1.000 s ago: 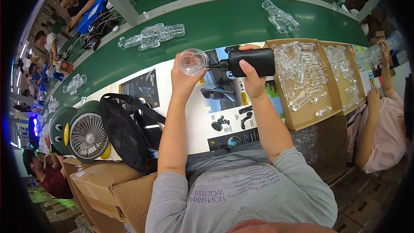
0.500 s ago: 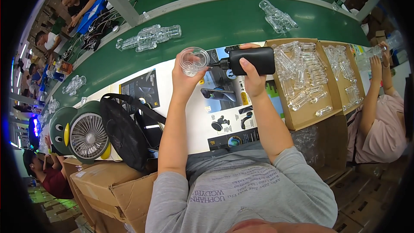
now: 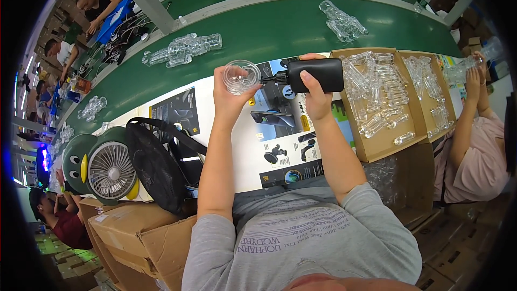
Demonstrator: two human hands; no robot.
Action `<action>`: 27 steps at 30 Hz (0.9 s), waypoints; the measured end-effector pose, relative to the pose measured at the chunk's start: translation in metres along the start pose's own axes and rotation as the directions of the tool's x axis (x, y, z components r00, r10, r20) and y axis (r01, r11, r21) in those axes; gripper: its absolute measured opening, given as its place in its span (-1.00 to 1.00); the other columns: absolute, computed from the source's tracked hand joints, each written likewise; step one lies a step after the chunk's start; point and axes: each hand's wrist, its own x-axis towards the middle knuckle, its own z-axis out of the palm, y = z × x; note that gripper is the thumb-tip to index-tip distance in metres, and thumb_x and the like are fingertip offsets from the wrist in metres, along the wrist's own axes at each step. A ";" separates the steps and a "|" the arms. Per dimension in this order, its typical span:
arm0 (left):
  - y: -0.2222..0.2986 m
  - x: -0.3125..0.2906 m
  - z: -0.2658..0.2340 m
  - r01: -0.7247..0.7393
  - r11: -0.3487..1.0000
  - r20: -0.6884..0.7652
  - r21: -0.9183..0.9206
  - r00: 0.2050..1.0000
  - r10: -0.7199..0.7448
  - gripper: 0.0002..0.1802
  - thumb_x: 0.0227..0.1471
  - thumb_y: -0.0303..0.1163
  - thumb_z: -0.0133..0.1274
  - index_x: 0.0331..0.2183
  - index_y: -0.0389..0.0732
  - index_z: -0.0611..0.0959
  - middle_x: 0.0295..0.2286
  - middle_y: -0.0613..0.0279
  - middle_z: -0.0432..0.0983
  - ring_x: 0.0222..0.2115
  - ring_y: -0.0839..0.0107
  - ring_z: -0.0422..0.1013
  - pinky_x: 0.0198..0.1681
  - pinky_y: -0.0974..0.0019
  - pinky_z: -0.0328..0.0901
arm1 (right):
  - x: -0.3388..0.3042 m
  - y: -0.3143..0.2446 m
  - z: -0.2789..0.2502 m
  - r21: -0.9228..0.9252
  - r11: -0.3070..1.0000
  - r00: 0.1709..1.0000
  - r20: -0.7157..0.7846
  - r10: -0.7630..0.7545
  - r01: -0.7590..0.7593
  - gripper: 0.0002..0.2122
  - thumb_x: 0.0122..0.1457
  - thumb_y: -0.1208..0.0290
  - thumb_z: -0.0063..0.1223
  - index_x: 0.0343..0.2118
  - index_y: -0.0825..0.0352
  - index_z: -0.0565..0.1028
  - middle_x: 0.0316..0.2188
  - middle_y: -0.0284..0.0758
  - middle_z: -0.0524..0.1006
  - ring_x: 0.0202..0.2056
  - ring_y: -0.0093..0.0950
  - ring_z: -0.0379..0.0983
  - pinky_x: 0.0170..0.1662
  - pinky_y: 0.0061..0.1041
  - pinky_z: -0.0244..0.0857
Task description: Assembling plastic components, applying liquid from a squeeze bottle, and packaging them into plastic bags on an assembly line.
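Note:
My left hand (image 3: 229, 94) is wrapped round a clear round plastic piece (image 3: 242, 77), its open circular end facing up. In my right hand (image 3: 318, 91) lies a black squeeze bottle (image 3: 316, 75), tipped on its side. The narrow nozzle (image 3: 276, 78) of the bottle points left and meets the rim of the clear piece, though I cannot tell whether they touch. Both are held above a printed cardboard sheet (image 3: 242, 167). Whether any liquid comes from the nozzle is too small to see.
Clear plastic assemblies (image 3: 186, 50) lie on the green belt (image 3: 258, 37). At right, cardboard trays (image 3: 377, 153) hold many clear parts. A green penguin-shaped fan (image 3: 113, 172) and a black bag (image 3: 153, 167) stand at left. A co-worker's hands (image 3: 474, 70) hold clear plastic at far right.
The clear assemblies on the belt have shifted slightly to the left. My left hand has tilted the clear piece a little; the bottle has hardly moved.

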 end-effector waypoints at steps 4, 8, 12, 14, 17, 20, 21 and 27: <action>0.003 0.000 -0.001 0.001 1.000 0.028 -0.014 1.000 -0.001 -0.39 -0.41 -0.50 0.35 -0.25 -0.21 0.37 -0.36 0.27 0.39 -0.27 0.46 0.35 -0.17 0.40 0.29 | 0.000 -0.001 0.001 0.002 1.000 0.999 -0.030 -0.024 0.024 -0.69 -0.05 0.46 0.02 -0.20 0.40 0.36 -0.30 -0.30 0.39 -0.33 -0.57 0.37 -0.25 -0.61 0.32; -0.001 0.002 -0.005 0.025 1.000 0.058 -0.018 0.998 -0.024 -0.35 -0.42 -0.51 0.33 -0.19 -0.22 0.40 -0.34 0.28 0.38 -0.25 0.48 0.34 -0.15 0.40 0.27 | 0.001 0.001 -0.002 -0.006 1.000 0.998 -0.053 -0.025 0.025 -0.70 -0.05 0.47 0.02 -0.20 0.38 0.37 -0.30 -0.32 0.40 -0.32 -0.59 0.36 -0.23 -0.62 0.29; -0.002 0.003 -0.007 0.008 1.000 0.119 -0.017 0.993 -0.006 -0.28 -0.42 -0.52 0.31 -0.11 -0.23 0.39 -0.36 0.31 0.35 -0.27 0.49 0.31 -0.14 0.43 0.22 | 0.004 0.001 0.001 0.054 0.999 0.997 -0.077 -0.001 0.005 -0.75 -0.03 0.47 0.03 -0.23 0.35 0.40 -0.39 -0.38 0.43 -0.38 -0.66 0.34 -0.28 -0.69 0.23; -0.001 0.004 -0.008 0.044 0.997 0.140 -0.059 0.989 -0.035 -0.26 -0.41 -0.53 0.30 -0.08 -0.25 0.37 -0.38 0.33 0.33 -0.29 0.50 0.29 -0.14 0.43 0.19 | 0.006 -0.003 0.004 0.128 0.991 0.995 -0.083 0.060 -0.049 -0.75 -0.03 0.47 0.03 -0.23 0.35 0.40 -0.40 -0.37 0.43 -0.39 -0.64 0.35 -0.29 -0.69 0.25; 0.001 0.003 -0.008 0.010 1.000 0.178 0.027 0.984 -0.014 -0.24 -0.43 -0.54 0.30 -0.08 -0.23 0.34 -0.40 0.33 0.30 -0.32 0.52 0.28 -0.17 0.44 0.20 | 0.008 -0.003 0.002 0.215 0.965 0.985 -0.059 0.163 -0.147 -0.74 -0.02 0.47 0.01 -0.21 0.37 0.39 -0.37 -0.34 0.42 -0.36 -0.61 0.37 -0.26 -0.65 0.28; 0.013 0.000 -0.004 0.015 0.997 0.113 0.074 0.993 -0.024 -0.28 -0.41 -0.52 0.30 -0.14 -0.20 0.30 -0.42 0.30 0.32 -0.36 0.49 0.32 -0.23 0.41 0.29 | 0.008 -0.001 -0.004 0.218 0.954 0.976 -0.026 0.216 -0.206 -0.72 -0.01 0.47 -0.02 -0.19 0.38 0.37 -0.34 -0.31 0.42 -0.32 -0.58 0.39 -0.22 -0.61 0.30; 0.012 0.000 -0.005 0.010 0.996 0.100 0.086 0.995 -0.019 -0.29 -0.41 -0.53 0.30 -0.16 -0.19 0.28 -0.41 0.29 0.33 -0.37 0.48 0.33 -0.25 0.41 0.29 | 0.009 0.001 -0.004 0.215 0.951 0.973 -0.011 0.230 -0.223 -0.72 0.00 0.47 -0.02 -0.19 0.38 0.37 -0.34 -0.32 0.42 -0.32 -0.58 0.39 -0.22 -0.62 0.30; 0.007 -0.001 -0.006 -0.025 0.997 0.106 0.070 0.994 0.017 -0.35 -0.41 -0.51 0.29 -0.23 -0.18 0.28 -0.39 0.26 0.35 -0.35 0.44 0.36 -0.28 0.41 0.31 | 0.010 0.004 -0.007 0.235 0.939 0.964 -0.020 0.263 -0.252 -0.73 0.00 0.44 -0.02 -0.20 0.36 0.38 -0.36 -0.34 0.43 -0.33 -0.59 0.39 -0.23 -0.62 0.29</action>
